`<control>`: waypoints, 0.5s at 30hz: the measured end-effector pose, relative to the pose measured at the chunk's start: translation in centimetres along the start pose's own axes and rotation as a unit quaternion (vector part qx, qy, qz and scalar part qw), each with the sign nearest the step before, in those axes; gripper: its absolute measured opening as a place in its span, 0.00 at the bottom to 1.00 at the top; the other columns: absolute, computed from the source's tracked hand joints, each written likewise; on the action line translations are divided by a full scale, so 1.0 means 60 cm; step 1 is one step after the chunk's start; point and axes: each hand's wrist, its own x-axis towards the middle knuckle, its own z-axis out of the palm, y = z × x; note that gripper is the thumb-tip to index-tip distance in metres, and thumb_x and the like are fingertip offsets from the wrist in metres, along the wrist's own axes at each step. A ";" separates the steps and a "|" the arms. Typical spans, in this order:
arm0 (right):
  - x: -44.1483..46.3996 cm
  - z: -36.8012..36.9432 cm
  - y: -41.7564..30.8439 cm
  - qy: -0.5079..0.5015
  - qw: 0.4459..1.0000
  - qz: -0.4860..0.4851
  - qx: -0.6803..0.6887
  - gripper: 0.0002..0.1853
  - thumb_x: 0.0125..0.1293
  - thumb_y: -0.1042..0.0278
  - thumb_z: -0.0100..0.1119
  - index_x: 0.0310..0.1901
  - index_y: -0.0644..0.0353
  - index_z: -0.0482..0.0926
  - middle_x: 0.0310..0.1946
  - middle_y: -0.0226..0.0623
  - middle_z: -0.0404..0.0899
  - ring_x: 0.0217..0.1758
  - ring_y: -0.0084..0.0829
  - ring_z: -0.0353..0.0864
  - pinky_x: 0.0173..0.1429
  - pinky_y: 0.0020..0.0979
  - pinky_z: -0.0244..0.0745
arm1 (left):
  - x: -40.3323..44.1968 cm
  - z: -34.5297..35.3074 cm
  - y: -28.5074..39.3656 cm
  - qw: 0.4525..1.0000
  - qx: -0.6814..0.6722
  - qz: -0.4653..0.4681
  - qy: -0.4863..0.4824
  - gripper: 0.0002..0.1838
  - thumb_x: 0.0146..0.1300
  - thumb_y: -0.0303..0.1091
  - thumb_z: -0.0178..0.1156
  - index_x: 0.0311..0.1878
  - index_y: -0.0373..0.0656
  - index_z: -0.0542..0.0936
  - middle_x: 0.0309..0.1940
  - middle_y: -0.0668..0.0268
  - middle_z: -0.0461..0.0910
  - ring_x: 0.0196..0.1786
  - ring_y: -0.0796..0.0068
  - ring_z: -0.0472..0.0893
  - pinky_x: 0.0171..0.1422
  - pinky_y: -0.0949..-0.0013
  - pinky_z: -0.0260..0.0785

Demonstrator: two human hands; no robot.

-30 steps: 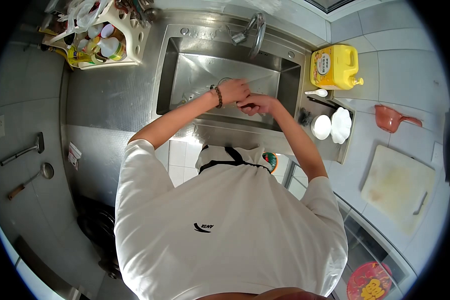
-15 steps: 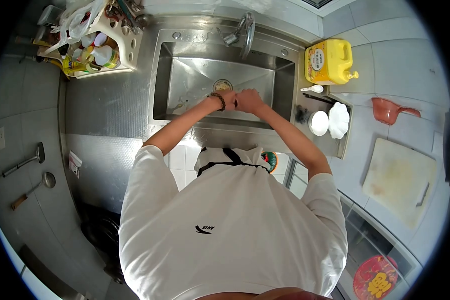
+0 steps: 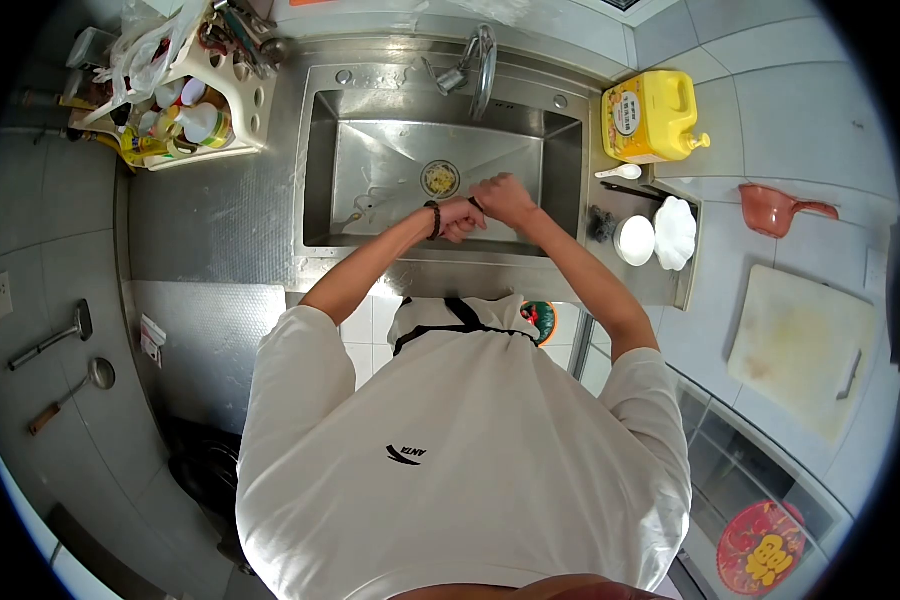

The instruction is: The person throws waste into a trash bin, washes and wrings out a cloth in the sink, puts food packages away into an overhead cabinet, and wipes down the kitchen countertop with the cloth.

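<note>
Over the front part of the steel sink (image 3: 370, 150), my two hands are close together. My left hand (image 3: 458, 219), with a dark beaded bracelet (image 3: 434, 220) at the wrist, has its fingers curled in. My right hand (image 3: 507, 200) is closed just right of it and a little higher. A small dark thing (image 3: 477, 205) shows between the hands; its kind and most of its shape are hidden. Behind them, the round drain strainer (image 3: 440, 179) holds pale yellowish scraps. The faucet (image 3: 482, 72) stands at the back of the sink.
On the right counter are a yellow jug (image 3: 650, 118), a white spoon (image 3: 620, 172), a dark scouring pad (image 3: 601, 224), a white bowl (image 3: 634, 241) and a scalloped white dish (image 3: 675, 234). A bottle rack (image 3: 242, 105) stands back left. A red dipper (image 3: 773, 210) and a cutting board (image 3: 800, 340) are farther right.
My left hand has moved slightly down and toward me, uncovering the strainer. My right hand has shifted a little to the right. The camera view has shifted slightly.
</note>
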 end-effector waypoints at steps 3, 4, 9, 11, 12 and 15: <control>0.000 -0.009 0.003 0.030 0.999 0.005 0.019 0.08 0.51 0.63 0.60 0.26 0.54 0.72 0.19 0.33 0.75 0.24 0.38 0.79 0.30 0.37 0.71 | -0.004 0.007 -0.003 0.995 -0.080 0.002 -0.059 0.24 0.58 0.32 0.58 0.14 0.56 0.55 0.08 0.79 0.52 0.08 0.85 0.48 0.13 0.75 0.39; 0.000 -0.011 0.002 0.042 0.999 0.012 0.025 0.08 0.51 0.63 0.60 0.27 0.54 0.72 0.19 0.33 0.74 0.24 0.38 0.78 0.30 0.38 0.71 | -0.003 0.009 -0.006 0.990 -0.119 -0.001 -0.074 0.24 0.58 0.32 0.57 0.14 0.56 0.54 0.08 0.80 0.52 0.08 0.85 0.48 0.13 0.76 0.39; -0.003 -0.032 -0.008 0.079 0.995 0.031 0.049 0.08 0.49 0.63 0.61 0.27 0.52 0.72 0.19 0.32 0.74 0.24 0.37 0.77 0.29 0.37 0.70 | -0.006 0.032 -0.025 0.963 -0.227 0.045 -0.136 0.22 0.62 0.33 0.55 0.15 0.56 0.56 0.08 0.81 0.51 0.08 0.86 0.48 0.12 0.76 0.39; -0.005 -0.030 -0.009 0.087 0.994 0.041 0.052 0.08 0.49 0.63 0.61 0.27 0.52 0.72 0.19 0.32 0.74 0.23 0.37 0.77 0.29 0.36 0.70 | -0.010 0.042 -0.028 0.955 -0.250 0.063 -0.146 0.22 0.63 0.33 0.53 0.16 0.56 0.57 0.08 0.81 0.51 0.08 0.86 0.48 0.12 0.76 0.39; -0.004 -0.029 -0.009 0.105 0.992 0.049 0.052 0.08 0.49 0.63 0.61 0.27 0.51 0.72 0.19 0.32 0.74 0.23 0.37 0.77 0.29 0.36 0.70 | -0.013 0.047 -0.029 0.948 -0.273 0.077 -0.145 0.21 0.64 0.34 0.53 0.17 0.55 0.58 0.08 0.81 0.50 0.08 0.86 0.48 0.12 0.76 0.40; 0.003 -0.029 -0.016 0.144 0.986 0.071 0.051 0.07 0.48 0.64 0.62 0.27 0.51 0.72 0.19 0.32 0.74 0.23 0.36 0.77 0.28 0.35 0.70 | -0.012 0.042 -0.035 0.920 -0.323 0.096 -0.198 0.19 0.66 0.36 0.52 0.18 0.55 0.60 0.08 0.82 0.50 0.08 0.87 0.48 0.13 0.76 0.40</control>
